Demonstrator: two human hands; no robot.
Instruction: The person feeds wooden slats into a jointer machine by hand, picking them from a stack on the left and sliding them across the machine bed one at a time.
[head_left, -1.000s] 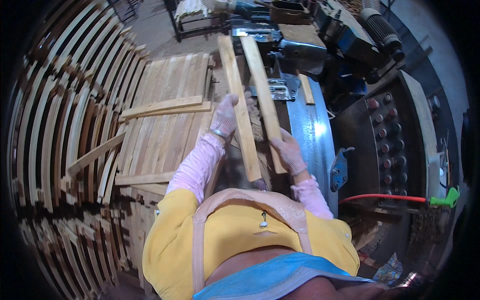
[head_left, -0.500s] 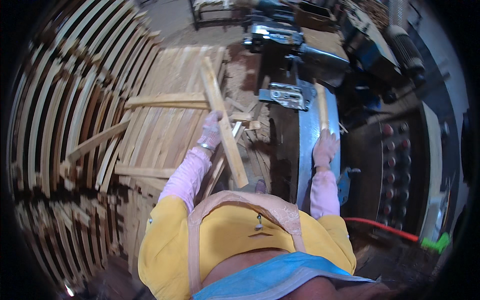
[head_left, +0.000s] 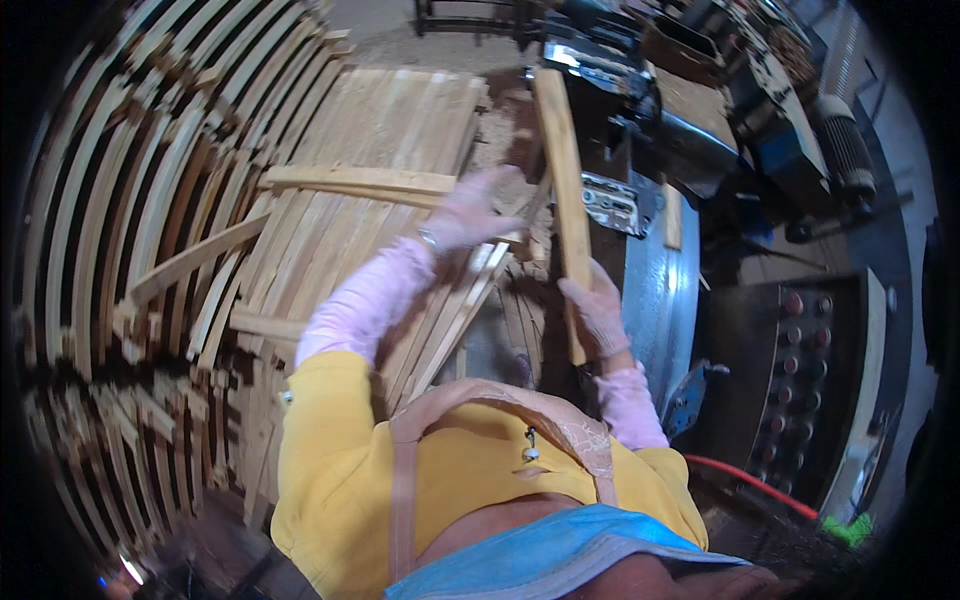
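A great curved rack of pale wooden slats (head_left: 120,250) is seen filling the frame from nine o'clock round to seven o'clock, the strips being ranked side by side in rows. Beside it, toward eleven o'clock, a flat stack of boards (head_left: 370,150) is laid out, with one loose board (head_left: 360,180) set crosswise on top and another slanting strip (head_left: 190,262) resting at its nine o'clock edge. A dark machine (head_left: 700,130) with a blue-grey metal bed (head_left: 660,290) is placed between one and three o'clock, and a control panel (head_left: 800,370) with round knobs is fixed at four o'clock, a red hose (head_left: 745,480) running below it.

A long wooden slat (head_left: 560,190) is held nearly upright at twelve o'clock, its lower end gripped in the gloved right hand (head_left: 598,315), whose fingers are closed round it just above the metal bed. The gloved left hand (head_left: 470,212) is spread over a bundle of thin strips (head_left: 470,300) lying at the centre, with fingers loosely curled and touching the upper ends; whether a strip is actually grasped cannot be told, owing to blur.
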